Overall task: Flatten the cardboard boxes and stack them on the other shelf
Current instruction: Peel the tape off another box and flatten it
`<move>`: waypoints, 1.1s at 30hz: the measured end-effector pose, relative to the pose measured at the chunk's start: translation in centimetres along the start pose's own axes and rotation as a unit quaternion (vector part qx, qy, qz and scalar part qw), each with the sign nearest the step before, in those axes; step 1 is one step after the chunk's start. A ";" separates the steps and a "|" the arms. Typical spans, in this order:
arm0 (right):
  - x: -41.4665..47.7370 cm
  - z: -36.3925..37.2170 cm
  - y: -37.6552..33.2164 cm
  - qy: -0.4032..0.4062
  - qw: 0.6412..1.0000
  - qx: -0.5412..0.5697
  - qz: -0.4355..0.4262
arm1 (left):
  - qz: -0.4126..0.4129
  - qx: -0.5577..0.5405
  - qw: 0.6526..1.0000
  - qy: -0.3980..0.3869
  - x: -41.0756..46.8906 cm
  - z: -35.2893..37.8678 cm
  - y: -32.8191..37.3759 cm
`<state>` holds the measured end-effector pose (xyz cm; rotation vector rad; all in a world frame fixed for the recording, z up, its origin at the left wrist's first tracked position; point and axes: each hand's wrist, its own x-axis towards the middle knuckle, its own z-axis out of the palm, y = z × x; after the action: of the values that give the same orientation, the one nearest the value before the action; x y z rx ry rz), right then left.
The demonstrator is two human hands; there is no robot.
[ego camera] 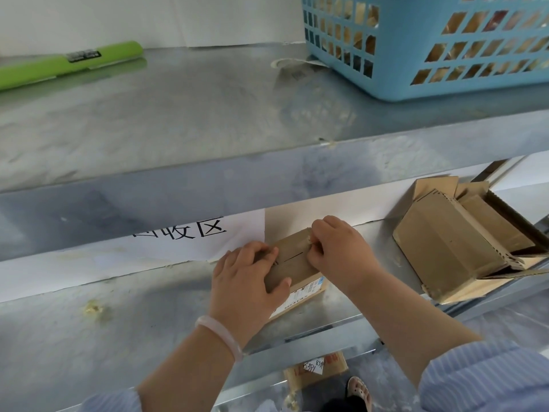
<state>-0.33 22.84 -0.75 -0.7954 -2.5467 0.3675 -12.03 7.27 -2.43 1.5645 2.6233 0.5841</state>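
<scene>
A small brown cardboard box (pixel 294 263) with a white shipping label on its near side stands on the lower metal shelf (pixel 118 322). My left hand (pixel 246 283) grips its left end, fingers curled over the top by the centre seam. My right hand (pixel 338 248) pinches the top flap at the right end of the seam. To the right, a pile of opened and partly flattened cardboard boxes (pixel 463 242) lies on the same shelf.
The upper metal shelf (pixel 178 114) carries a blue plastic basket (pixel 430 43) at the right and a green roll (pixel 68 60) at the back left. A white paper sign (pixel 190 239) hangs behind the box. Another labelled carton (pixel 318 370) sits below.
</scene>
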 end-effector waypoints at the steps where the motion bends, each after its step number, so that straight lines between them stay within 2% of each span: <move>1: -0.1 0.2 0.1 0.006 0.999 0.013 0.029 | -0.001 -0.002 1.000 0.003 0.0 0.0 0.0; 6: -0.2 0.5 1.0 0.030 0.965 0.146 0.213 | 0.000 -0.007 1.000 0.017 0.0 0.1 0.0; 10: 0.2 0.3 1.7 0.048 0.893 0.286 0.343 | 0.004 -0.008 1.000 0.017 0.1 0.2 -0.1; 14: 0.1 0.2 2.2 0.052 0.801 0.419 0.424 | 0.005 -0.005 1.000 0.011 0.2 0.1 -0.2; 15: 0.0 0.3 2.2 0.057 0.792 0.430 0.430 | 0.006 -0.004 1.000 0.010 0.2 0.1 -0.2; 16: 0.0 0.3 2.2 0.063 0.805 0.415 0.419 | 0.006 -0.003 1.000 0.009 0.2 0.1 -0.2; 18: -0.1 -0.1 1.9 0.067 0.871 0.335 0.353 | 0.008 -0.003 1.000 0.007 0.1 0.1 -0.2; 20: -0.4 -0.8 1.4 0.053 0.939 0.229 0.253 | 0.009 -0.002 1.000 0.005 0.1 0.0 -0.2; 22: -0.6 -1.3 0.9 0.014 0.979 0.147 0.141 | 0.008 0.004 1.000 0.002 0.1 0.1 -0.2; 24: -0.7 -1.5 0.5 -0.032 0.990 0.107 0.085 | 0.007 0.009 1.000 0.000 0.1 0.1 -0.2; 25: -0.6 -1.4 0.4 -0.043 0.989 0.107 0.091 | 0.007 0.010 1.000 0.000 0.1 0.1 -0.2; 29: -0.3 -1.5 0.3 -0.030 0.960 0.193 0.200 | 0.005 0.006 1.000 -0.005 0.1 -0.1 -0.1; 33: -0.1 -1.6 0.2 -0.076 0.965 0.114 0.224 | 0.000 0.003 1.000 0.001 0.0 -0.2 0.1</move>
<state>0.67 23.16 0.53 -1.2906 -2.3794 0.8782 -12.00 7.28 -2.21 1.5661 2.6302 0.5789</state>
